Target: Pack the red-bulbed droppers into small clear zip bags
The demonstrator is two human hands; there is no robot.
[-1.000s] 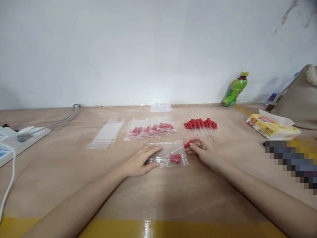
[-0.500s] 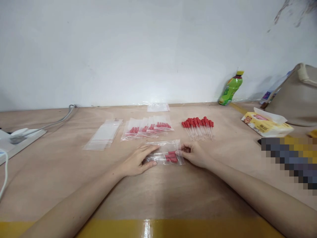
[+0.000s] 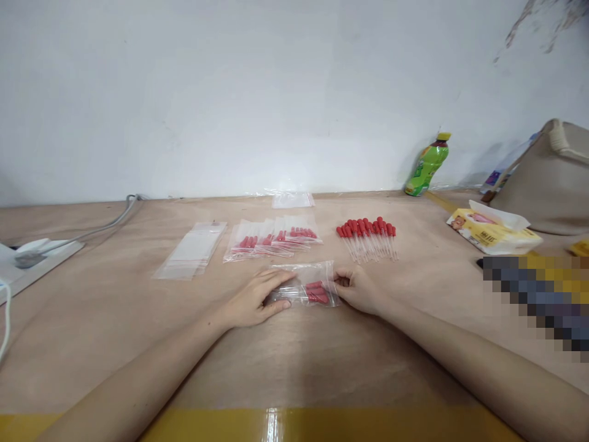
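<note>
A clear zip bag [image 3: 309, 283] with red-bulbed droppers inside lies on the wooden table in front of me. My left hand [image 3: 256, 299] rests flat on the bag's left end, fingers stretched out. My right hand [image 3: 359, 288] is curled at the bag's right, open end, fingertips pinching its edge. Behind it lies a row of loose red-bulbed droppers [image 3: 367, 236].
Filled bags of droppers [image 3: 272, 238] and a stack of empty bags [image 3: 192, 250] lie further back, with one more bag [image 3: 292, 199] by the wall. A power strip [image 3: 32, 258] is at left. A green bottle [image 3: 426, 165], tissue pack [image 3: 493, 230] and beige bag [image 3: 547, 181] stand at right.
My right hand carried a red dropper from beside the loose row to the bag's mouth and now pinches the bag's edge. The left hand stayed on the bag.
</note>
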